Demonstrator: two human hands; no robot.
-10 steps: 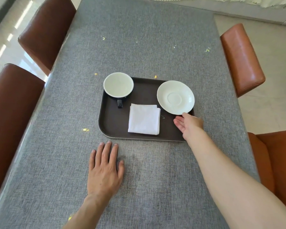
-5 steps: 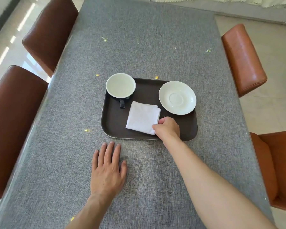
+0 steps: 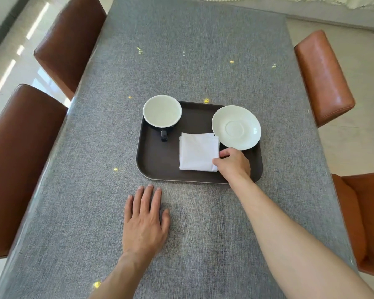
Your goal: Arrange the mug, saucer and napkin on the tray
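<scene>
A dark brown tray point(image 3: 158, 167) lies on the grey table. In its far left corner stands a black mug point(image 3: 162, 112) with a white inside, its handle toward me. A white saucer point(image 3: 236, 127) rests in the tray's far right corner. Between them, nearer to me, lies a folded white napkin point(image 3: 198, 151), its far right corner touching the saucer's rim. My right hand point(image 3: 233, 164) pinches the napkin's right edge near its front corner. My left hand point(image 3: 145, 221) lies flat on the table in front of the tray, fingers apart, holding nothing.
The grey table point(image 3: 203, 61) stretches away from me. Two brown leather chairs point(image 3: 22, 152) stand along its left side and two orange-brown chairs point(image 3: 324, 78) along its right. Small yellow specks dot the tablecloth.
My right hand moved from the tray's right front corner onto the napkin, gripped its right edge, and shifted the napkin to the right against the saucer. My left hand stayed flat.
</scene>
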